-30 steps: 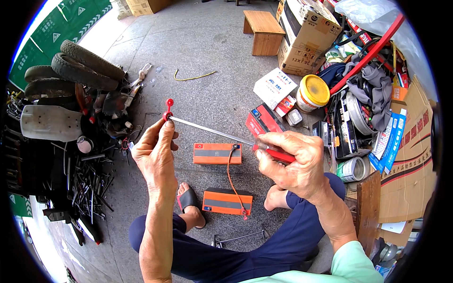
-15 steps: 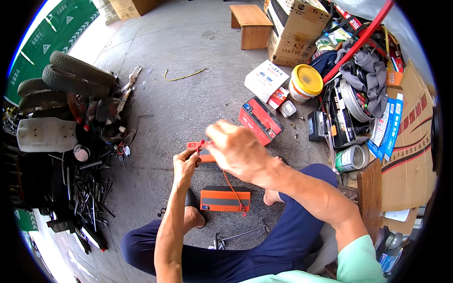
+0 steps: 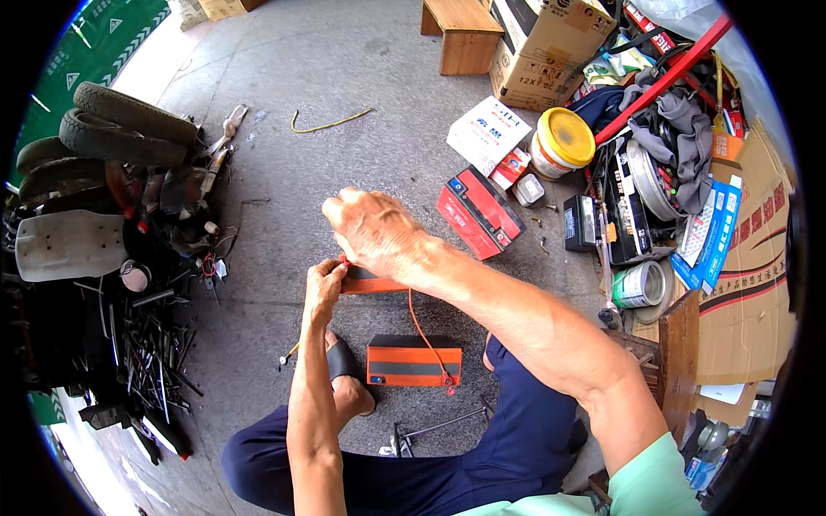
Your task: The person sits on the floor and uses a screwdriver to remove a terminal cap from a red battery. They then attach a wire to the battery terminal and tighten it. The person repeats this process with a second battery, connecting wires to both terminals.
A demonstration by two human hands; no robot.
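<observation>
Two orange batteries with dark tops lie between my legs. My left hand (image 3: 323,288) pinches a small red piece (image 3: 346,261) at the left end of the far battery (image 3: 370,282). Just above it, my right hand (image 3: 372,225) is closed, knuckles up; whatever its fingers grip is hidden, and its wrist covers part of that battery. A red-orange wire (image 3: 418,320) runs from the far battery to the right end of the near battery (image 3: 413,368), where a red terminal cover (image 3: 447,378) shows. Beside my left forearm, a short orange-yellow cable end (image 3: 291,353) sticks out.
A red battery (image 3: 482,211) stands ahead on the right, near a white box (image 3: 487,133) and a yellow-lidded bucket (image 3: 562,142). Old tyres (image 3: 129,125) and loose tools (image 3: 155,353) lie left. Metal rods (image 3: 443,426) lie between my legs. A wooden stool (image 3: 465,34) stands farther off.
My right hand has moved left and slightly up, turning knuckles up. My left hand has shifted a little left, still at the battery's end. The orange-yellow cable end has come into view.
</observation>
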